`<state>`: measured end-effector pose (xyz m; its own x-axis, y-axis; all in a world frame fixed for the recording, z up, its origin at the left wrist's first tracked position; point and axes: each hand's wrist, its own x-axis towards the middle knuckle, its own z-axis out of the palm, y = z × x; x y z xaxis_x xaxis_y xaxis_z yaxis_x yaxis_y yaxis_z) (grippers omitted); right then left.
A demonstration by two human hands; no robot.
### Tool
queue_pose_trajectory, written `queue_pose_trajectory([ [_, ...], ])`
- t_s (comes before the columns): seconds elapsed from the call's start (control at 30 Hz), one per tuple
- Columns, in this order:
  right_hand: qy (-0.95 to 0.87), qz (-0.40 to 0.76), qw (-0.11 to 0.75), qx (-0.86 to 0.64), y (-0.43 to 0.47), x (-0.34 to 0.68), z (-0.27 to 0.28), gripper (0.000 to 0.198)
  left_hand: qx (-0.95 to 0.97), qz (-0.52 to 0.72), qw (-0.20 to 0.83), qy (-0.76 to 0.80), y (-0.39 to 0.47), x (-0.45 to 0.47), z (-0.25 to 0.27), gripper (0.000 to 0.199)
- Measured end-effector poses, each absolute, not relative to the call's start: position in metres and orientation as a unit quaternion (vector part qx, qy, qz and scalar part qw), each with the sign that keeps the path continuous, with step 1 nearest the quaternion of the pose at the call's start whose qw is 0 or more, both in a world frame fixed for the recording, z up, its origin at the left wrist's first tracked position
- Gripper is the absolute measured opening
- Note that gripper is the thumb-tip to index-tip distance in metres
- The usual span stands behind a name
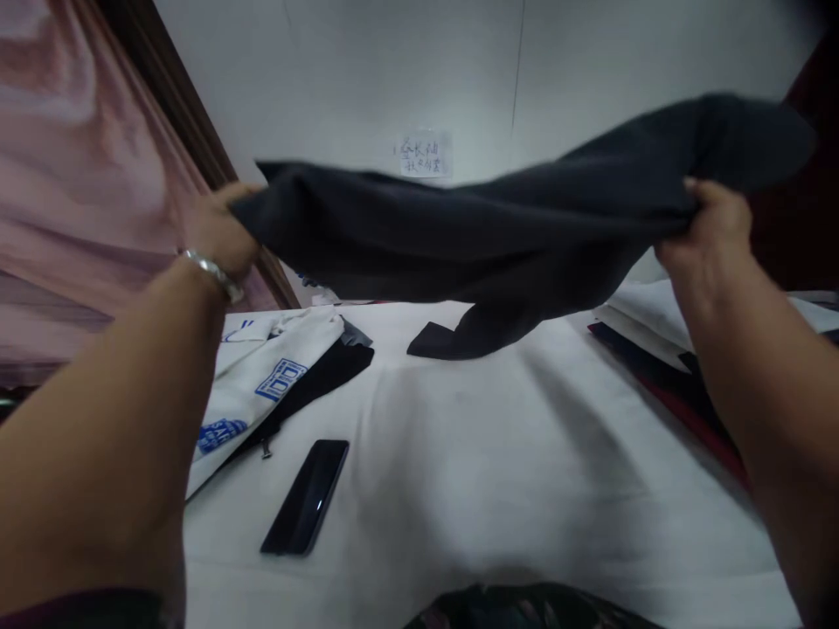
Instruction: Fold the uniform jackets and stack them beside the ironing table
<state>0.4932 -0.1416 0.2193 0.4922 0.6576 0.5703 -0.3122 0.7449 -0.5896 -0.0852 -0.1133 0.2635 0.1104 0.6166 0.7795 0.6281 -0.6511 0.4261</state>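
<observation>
Now my left hand [219, 229] clenched on one edge of the dark cloth [498, 236], right hand [711, 231] gripping the other, cloth stretched above the white desk [498, 472], its tip touching down, phone [306, 496] below left, printed shirt [268, 384] beside it

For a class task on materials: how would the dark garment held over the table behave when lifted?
Likely floppy: the dark garment sags between the left hand and right hand, its end trailing onto the white table. Probably light and unbreakable.
</observation>
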Motion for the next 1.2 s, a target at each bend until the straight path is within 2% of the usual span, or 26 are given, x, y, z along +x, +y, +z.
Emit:
queue_pose_trajectory([
  [0.1,-0.257,0.3,0.86,-0.323,-0.221,0.456,0.132,0.022,-0.793,-0.409,-0.063,-0.446,-0.139,-0.097,0.172,0.044],
  [0.23,-0.137,0.292,0.818,-0.475,-0.316,0.42,0.0,0.045,-0.802,-0.316,-0.22,-0.457,-0.187,-0.097,0.038,0.032],
  [0.33,-0.071,0.309,0.768,-0.557,-0.356,0.418,-0.059,0.04,-0.79,-0.264,-0.291,-0.471,-0.223,-0.094,-0.017,0.026],
  [0.4,-0.085,0.294,0.77,-0.559,-0.368,0.422,-0.073,0.039,-0.787,-0.26,-0.297,-0.473,-0.239,-0.095,-0.024,0.024],
  [0.53,-0.106,0.299,0.78,-0.539,-0.375,0.431,-0.075,0.039,-0.817,-0.271,-0.231,-0.454,-0.251,-0.1,-0.008,0.025],
  [0.77,-0.066,0.348,0.746,-0.564,-0.392,0.438,-0.092,0.031,-0.851,-0.192,-0.19,-0.451,-0.256,-0.111,-0.018,0.026],
  [0.97,-0.051,0.46,0.686,-0.562,-0.413,0.445,-0.079,0.024,-0.85,-0.185,-0.173,-0.462,-0.262,-0.12,-0.029,0.025],
  [1.1,-0.061,0.431,0.7,-0.566,-0.427,0.475,-0.069,0.011,-0.852,-0.17,-0.166,-0.467,-0.269,-0.118,-0.028,0.025],
  [1.2,-0.082,0.414,0.7,-0.576,-0.429,0.491,-0.063,0.019,-0.86,-0.168,-0.133,-0.463,-0.269,-0.119,-0.02,0.025],
])
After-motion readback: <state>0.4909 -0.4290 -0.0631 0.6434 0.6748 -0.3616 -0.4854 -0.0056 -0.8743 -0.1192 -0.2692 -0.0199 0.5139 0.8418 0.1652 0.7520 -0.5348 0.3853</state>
